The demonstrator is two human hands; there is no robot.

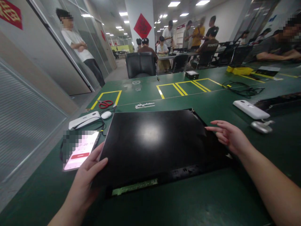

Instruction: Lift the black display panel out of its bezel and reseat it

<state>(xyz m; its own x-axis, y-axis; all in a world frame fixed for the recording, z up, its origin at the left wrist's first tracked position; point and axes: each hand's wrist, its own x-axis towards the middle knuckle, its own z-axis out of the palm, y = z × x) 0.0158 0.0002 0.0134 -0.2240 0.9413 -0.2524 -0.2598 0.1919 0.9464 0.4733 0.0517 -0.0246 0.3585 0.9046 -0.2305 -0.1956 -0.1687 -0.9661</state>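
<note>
A black laptop LCD panel (155, 138) lies in front of me, glossy, with a ceiling light mirrored in its middle. My left hand (90, 168) grips its left side, thumb on top and fingers underneath. Along the near edge shows a thin green circuit strip (135, 187). Beneath the panel, a dark frame sticks out at the right and front. My right hand (231, 138) hovers by the right edge, index finger stretched towards the panel and the other fingers loosely bent. Whether that fingertip touches the edge I cannot tell.
Left of the panel are a lit phone (82, 150), a white device (84, 120), a white mouse (106, 115) and red-handled scissors (105, 104). White strips (145, 105) lie behind it. Rightward are a white power bank (250, 109), a silver mouse (261, 126) and black cables (244, 89).
</note>
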